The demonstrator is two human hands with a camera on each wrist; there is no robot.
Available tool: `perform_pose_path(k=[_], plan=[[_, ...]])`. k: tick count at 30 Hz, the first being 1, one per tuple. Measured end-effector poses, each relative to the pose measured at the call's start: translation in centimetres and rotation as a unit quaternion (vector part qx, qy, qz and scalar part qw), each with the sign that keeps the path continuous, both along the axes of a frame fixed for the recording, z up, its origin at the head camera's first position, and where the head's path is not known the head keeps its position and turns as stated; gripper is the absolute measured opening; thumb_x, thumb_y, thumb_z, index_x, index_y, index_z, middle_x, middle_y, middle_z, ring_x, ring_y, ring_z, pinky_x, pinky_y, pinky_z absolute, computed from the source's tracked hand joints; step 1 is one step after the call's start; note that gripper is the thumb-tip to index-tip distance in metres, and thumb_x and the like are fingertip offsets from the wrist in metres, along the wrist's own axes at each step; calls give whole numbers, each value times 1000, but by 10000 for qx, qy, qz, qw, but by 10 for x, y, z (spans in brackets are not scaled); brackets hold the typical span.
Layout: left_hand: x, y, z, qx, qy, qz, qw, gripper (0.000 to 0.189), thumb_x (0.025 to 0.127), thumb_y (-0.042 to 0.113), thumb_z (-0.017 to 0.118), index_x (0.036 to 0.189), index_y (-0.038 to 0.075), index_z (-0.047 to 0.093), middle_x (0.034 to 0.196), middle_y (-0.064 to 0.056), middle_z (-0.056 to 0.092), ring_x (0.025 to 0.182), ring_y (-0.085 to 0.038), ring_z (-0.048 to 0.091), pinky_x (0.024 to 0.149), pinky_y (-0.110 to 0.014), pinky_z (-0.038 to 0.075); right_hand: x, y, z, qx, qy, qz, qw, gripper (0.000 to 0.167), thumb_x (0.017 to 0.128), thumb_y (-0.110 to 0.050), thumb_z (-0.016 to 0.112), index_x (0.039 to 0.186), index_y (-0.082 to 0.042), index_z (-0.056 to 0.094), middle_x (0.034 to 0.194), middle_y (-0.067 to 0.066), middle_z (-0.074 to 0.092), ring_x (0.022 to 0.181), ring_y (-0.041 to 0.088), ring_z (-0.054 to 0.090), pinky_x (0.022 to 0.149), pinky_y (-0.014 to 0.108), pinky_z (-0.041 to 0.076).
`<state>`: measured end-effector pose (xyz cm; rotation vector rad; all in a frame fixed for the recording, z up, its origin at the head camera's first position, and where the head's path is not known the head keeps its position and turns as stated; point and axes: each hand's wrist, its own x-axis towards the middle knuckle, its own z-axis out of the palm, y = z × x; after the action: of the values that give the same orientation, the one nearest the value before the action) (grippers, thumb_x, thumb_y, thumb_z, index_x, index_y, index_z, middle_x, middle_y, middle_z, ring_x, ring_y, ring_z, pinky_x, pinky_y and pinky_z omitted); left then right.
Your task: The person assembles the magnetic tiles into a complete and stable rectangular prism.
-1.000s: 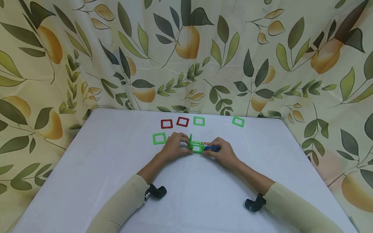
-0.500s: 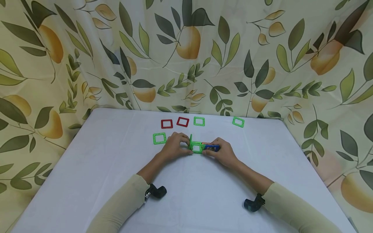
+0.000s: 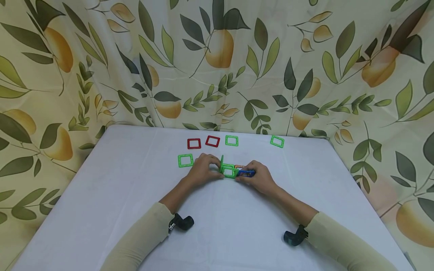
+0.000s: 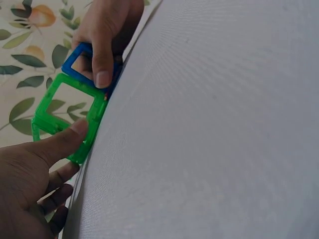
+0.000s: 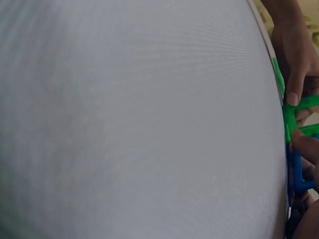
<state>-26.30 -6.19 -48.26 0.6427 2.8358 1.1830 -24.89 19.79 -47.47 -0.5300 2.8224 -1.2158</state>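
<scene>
Near the middle of the table, several green square-frame tiles stand joined, one upright green tile at their left. My left hand holds this green group, its thumb lying on a green frame in the left wrist view. On the other side, my right hand pinches a blue square-frame tile against the group's right end. An orange edge shows behind the blue tile, mostly hidden. In the right wrist view, my right fingertip touches the green frame beside the blue tile.
Behind the hands lie two red square tiles and two green ones, one near the reds and one farther right. Another green tile lies left of my left hand. A patterned curtain hangs behind the white-covered table.
Both hands keep their places and their holds. The green and blue tiles between them tilt slightly, and more of the orange edge shows than half a second ago.
</scene>
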Motion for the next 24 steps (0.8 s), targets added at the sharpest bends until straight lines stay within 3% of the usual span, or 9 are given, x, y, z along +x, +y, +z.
perform_pose_path(k=[6, 16, 24], plan=[[0, 0, 0, 235, -49, 97, 9997, 21, 81, 23, 94, 98, 19, 81, 116, 3, 73, 117, -22, 55, 101, -46, 44, 1, -2, 2, 78, -30, 96, 9999, 34, 78, -27, 96, 99, -3, 83, 95, 4, 65, 94, 25, 56, 80, 37, 45], [2, 1, 2, 622, -264, 534, 9963, 21, 86, 15, 90, 105, 13, 82, 109, 1, 70, 111, -22, 57, 99, -42, 46, 3, -6, 4, 339, -69, 240, 9991, 47, 74, -34, 98, 106, -3, 82, 96, 1, 69, 95, 23, 54, 80, 37, 45], [2, 4, 4, 820, -265, 810, 9930, 22, 89, 11, 86, 110, 9, 80, 100, 2, 74, 103, -19, 61, 93, -39, 50, 6, -9, 5, 411, -44, 655, 9970, 58, 69, -33, 101, 115, -4, 81, 99, -1, 71, 92, 22, 51, 75, 34, 43]])
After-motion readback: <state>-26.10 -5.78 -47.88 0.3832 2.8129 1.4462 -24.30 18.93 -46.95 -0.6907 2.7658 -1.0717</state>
